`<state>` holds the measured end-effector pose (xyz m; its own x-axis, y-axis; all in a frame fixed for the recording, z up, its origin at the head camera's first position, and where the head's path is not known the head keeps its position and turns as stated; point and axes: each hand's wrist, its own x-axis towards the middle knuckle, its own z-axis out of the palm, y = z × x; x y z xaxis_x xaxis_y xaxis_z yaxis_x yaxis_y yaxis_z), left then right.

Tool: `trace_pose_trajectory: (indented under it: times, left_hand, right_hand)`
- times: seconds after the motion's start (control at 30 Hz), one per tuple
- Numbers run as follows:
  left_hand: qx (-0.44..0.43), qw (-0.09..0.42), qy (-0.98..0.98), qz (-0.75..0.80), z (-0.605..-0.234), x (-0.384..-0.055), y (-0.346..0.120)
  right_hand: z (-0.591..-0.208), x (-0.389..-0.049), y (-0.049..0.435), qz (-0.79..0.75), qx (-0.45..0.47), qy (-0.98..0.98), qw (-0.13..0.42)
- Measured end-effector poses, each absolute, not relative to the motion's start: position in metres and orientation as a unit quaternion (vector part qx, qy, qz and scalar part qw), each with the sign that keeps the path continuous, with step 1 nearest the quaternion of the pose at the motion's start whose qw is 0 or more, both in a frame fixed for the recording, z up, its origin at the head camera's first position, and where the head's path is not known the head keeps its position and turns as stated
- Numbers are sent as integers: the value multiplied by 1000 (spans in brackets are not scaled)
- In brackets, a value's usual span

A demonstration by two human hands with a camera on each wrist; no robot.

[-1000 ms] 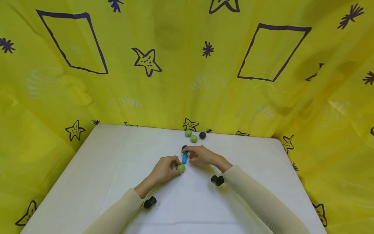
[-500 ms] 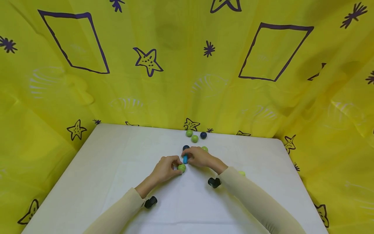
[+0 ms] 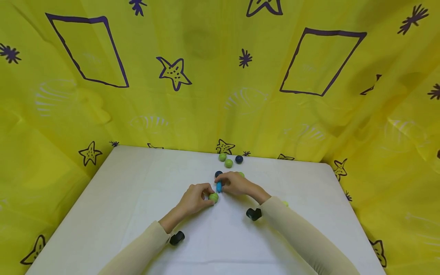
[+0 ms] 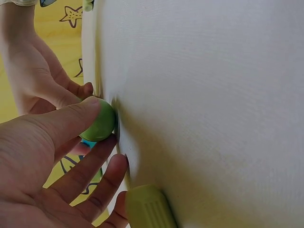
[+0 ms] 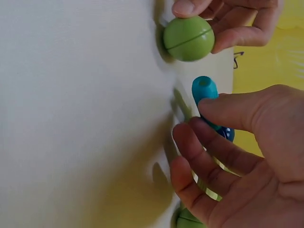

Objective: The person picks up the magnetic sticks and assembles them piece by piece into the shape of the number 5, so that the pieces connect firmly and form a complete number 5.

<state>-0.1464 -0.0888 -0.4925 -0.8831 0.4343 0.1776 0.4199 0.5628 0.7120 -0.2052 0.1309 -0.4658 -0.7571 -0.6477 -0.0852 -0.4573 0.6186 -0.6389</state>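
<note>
My left hand [image 3: 194,198] pinches a green ball [image 3: 214,197] between thumb and fingers, low over the white table. The ball has a thin groove round it in the right wrist view. Just beyond it, my right hand [image 3: 237,183] pinches a short blue rod [image 5: 204,88], thumb on its side. The rod's near end, with a small recess, faces the green ball; a gap separates them. A dark blue ball [image 3: 218,173] lies at the rod's far end, partly hidden by my right fingers; whether they are joined I cannot tell.
Two green balls [image 3: 228,163] and a dark blue ball [image 3: 239,159] lie at the table's back edge. Another green ball [image 3: 241,174] shows behind my right hand. A yellow-green piece [image 3: 285,203] peeks past the right sleeve. A ridged green piece [image 4: 149,207] lies near my left fingers.
My right fingers have come from over the dark blue ball and beside the rod to a pinch on the rod, which has turned slightly. The left hand keeps its hold on the green ball.
</note>
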Motion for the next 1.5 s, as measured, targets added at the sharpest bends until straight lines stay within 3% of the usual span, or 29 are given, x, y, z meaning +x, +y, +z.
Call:
trace_pose_trajectory:
  times: [0.27, 1.5]
  left_hand:
    - [235, 16, 885, 402, -495, -145, -90]
    - [160, -4, 891, 424, -501, -131, -66]
  right_hand:
    - [-467, -211, 138, -348, -299, 867, 194]
    - [-474, -213, 141, -369, -287, 862, 197]
